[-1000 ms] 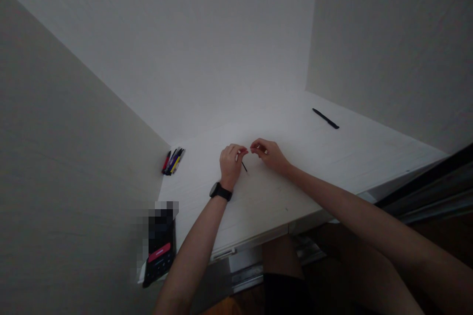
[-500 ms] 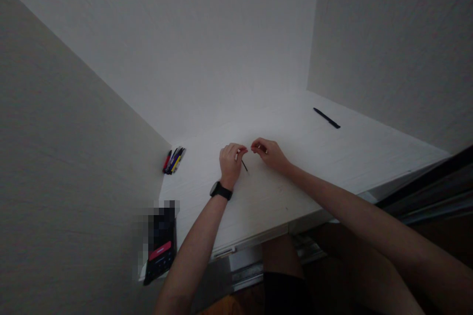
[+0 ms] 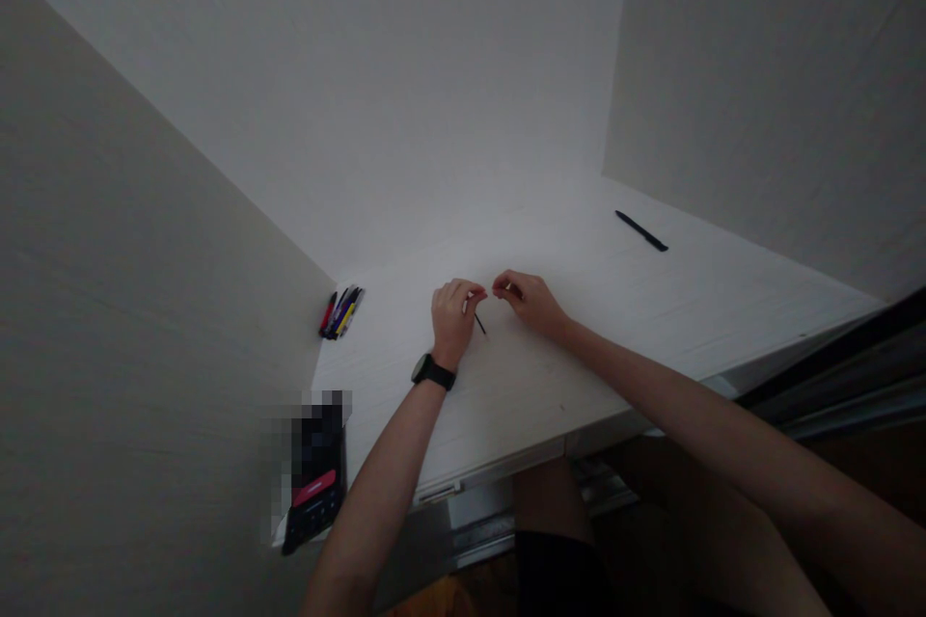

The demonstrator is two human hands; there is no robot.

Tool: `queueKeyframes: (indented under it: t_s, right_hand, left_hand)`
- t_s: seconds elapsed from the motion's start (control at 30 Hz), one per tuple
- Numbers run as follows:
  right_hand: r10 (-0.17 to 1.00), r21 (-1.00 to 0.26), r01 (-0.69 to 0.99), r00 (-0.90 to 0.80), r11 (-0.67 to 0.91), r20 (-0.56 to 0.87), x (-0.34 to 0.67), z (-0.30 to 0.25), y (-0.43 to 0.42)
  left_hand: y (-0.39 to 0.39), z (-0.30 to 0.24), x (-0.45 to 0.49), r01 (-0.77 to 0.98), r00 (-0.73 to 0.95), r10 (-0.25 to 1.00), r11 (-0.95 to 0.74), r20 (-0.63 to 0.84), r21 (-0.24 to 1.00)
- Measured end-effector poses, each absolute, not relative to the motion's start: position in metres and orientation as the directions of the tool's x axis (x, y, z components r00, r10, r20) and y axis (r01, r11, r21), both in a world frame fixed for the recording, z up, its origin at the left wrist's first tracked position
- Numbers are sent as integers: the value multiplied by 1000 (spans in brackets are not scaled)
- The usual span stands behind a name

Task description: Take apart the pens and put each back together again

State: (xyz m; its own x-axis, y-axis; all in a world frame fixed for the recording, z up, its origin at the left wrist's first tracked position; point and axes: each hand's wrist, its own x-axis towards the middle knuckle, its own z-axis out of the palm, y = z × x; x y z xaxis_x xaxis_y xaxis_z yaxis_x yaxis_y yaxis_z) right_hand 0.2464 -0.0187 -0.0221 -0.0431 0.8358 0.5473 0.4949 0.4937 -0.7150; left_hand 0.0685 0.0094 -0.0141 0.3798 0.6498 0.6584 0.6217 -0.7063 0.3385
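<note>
Thin black stick shows between the two hands, just under the fingertips of the left hand, and a little apart from the right hand; I cannot tell if the fingers hold it or if it only passes close to them. Both hands are curled into a narrow pinch, with fingertips turned to each other and only a small gap between them. Something small and pale seems to sit at the fingertips of each hand, but it is too small to tell what it is. The hands are above a white table with a painted surface and long plank lines. A black wristwatch with a wide strap is around the left wrist. At the far left corner of the table lies a bundle of pens in red, yellow and purple, and near the back wall lies one black pen, well apart from the hands. A black phone with a red bar, partly blurred, lies at the near left edge. Compared with the earlier pictures, the hands have nearly the same pose, while the whole view has moved slightly, so the black pen sits a little further right.
</note>
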Motion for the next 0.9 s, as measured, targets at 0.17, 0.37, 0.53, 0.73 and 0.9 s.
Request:
queueKeyframes:
  t_s: [0.17,0.37,0.53,0.73,0.9]
  right_hand:
    - [847,-742,467,-31,481,531,247,-22,-19]
    - [848,-747,450,-45,489,528,247,-22,-20]
    - [842,-743,451,-37,495,539,247,-23,-20]
    - [846,-752,453,-9,478,532,247,-19,-21]
    - [852,-747,467,-30,474,522,247,-18,-21]
  left_hand:
    - [10,-15,68,617,389,651,-709,651,341]
    - [10,-15,68,630,380,644,-706,664,323]
    - [9,-14,69,631,374,654,-699,657,336]
    - [9,-14,69,628,375,651,-702,660,337]
    - [10,-16,69,621,372,652,-704,661,345]
